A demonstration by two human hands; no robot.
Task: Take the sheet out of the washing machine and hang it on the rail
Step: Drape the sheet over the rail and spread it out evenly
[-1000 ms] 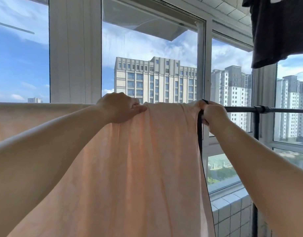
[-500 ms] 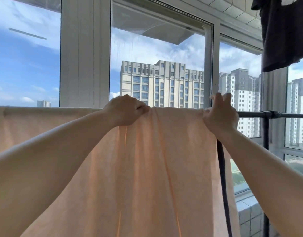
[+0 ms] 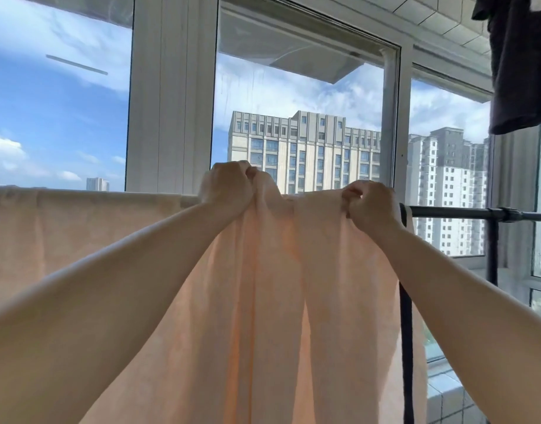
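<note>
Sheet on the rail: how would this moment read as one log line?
step: spreading sheet on rail | left hand: grips sheet | right hand: grips sheet | above: dark garment

sheet [image 3: 278,301]: plain peach/pale orange, no print, with a dark navy band down its right edge. rail [image 3: 464,213]: black, black upright too. garment [image 3: 519,62] hanging top right: dark charcoal. window frame [image 3: 171,93]: white. low wall tiles [image 3: 446,402]: white grid. outside: blue sky, white clouds, beige and white-grey towers.
</note>
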